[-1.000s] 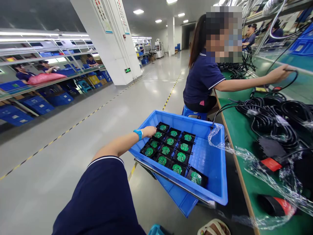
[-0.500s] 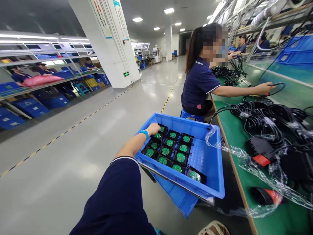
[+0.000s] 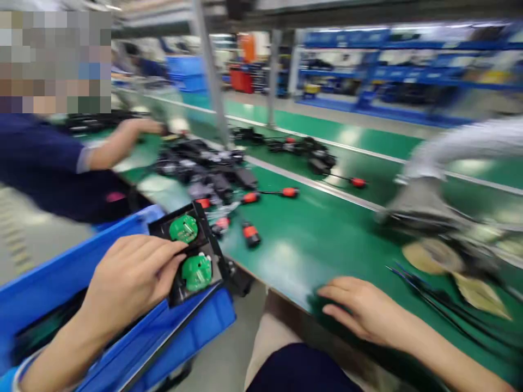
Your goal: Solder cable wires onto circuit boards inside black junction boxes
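My left hand (image 3: 126, 272) is closed on the near edge of a black plastic housing (image 3: 210, 239) above the rim of the blue bin (image 3: 77, 253). Two rounded green circuit boards show in the housing, an upper board (image 3: 183, 228) and a lower board (image 3: 196, 272). The fingertips overlap the housing between the two boards. At the edge of the green bench (image 3: 294, 245), my right hand (image 3: 363, 307) hovers or rests with fingers outstretched and nothing in them; blur hides whether it touches the surface.
Black connectors with red-orange rings, such as one connector (image 3: 250, 234), lie beyond the housing near a cable heap (image 3: 204, 163). A co-worker's arm (image 3: 122, 144) reaches in at left. At right are dark wires (image 3: 433, 299) and a grey duct hood (image 3: 420, 204).
The view has swung right, from the aisle to the bench. My left hand has lifted the housing with its boards out of the bin. My right hand has come into view.
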A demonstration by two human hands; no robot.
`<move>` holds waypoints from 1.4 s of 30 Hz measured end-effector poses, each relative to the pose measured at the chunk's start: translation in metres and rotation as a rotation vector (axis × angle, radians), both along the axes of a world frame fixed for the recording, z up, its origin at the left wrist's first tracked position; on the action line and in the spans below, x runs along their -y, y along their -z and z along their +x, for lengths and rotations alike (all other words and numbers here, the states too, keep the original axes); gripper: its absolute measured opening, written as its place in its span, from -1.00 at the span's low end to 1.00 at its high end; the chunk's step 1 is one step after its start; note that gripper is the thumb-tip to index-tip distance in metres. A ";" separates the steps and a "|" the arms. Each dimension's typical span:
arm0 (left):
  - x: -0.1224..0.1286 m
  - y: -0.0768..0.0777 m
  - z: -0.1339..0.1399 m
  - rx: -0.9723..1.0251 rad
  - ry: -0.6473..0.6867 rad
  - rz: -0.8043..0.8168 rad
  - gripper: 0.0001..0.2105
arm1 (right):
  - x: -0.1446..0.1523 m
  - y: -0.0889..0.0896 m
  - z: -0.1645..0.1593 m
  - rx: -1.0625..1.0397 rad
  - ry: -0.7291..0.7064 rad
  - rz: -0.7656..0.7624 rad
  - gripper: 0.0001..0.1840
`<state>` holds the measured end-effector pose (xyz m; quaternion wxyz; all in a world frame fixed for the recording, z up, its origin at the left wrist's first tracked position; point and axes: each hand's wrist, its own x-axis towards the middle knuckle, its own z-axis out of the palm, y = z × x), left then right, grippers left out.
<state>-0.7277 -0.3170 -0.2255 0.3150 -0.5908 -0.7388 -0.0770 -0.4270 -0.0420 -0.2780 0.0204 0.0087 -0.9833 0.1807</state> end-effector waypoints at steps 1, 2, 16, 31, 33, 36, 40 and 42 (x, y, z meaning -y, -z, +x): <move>-0.038 0.003 0.014 0.045 0.151 0.000 -0.88 | 0.005 0.001 0.023 0.028 0.059 -0.009 -0.77; -0.077 0.007 0.032 0.087 0.294 -0.028 -0.89 | 0.010 0.004 0.043 0.045 0.116 -0.019 -0.76; -0.297 0.099 0.221 0.222 0.858 -0.542 -0.90 | -0.073 0.071 0.187 -0.244 0.937 0.454 -0.62; -0.280 0.112 0.221 0.788 0.689 -0.584 -0.42 | -0.059 0.060 0.259 -0.552 0.979 0.643 -0.92; -0.280 0.103 0.229 0.814 0.668 -0.477 -0.46 | -0.050 0.056 0.254 -0.552 1.016 0.574 -0.91; -0.280 0.078 0.247 0.958 0.716 -0.356 -0.63 | -0.032 0.050 0.241 -0.477 1.032 0.489 -0.85; -0.281 0.054 0.283 1.465 0.916 -0.490 -0.72 | -0.021 0.037 0.221 -0.498 0.806 0.366 -0.84; -0.279 0.053 0.300 1.708 0.860 -0.526 -0.68 | -0.028 0.030 0.218 -0.464 0.643 0.116 -0.86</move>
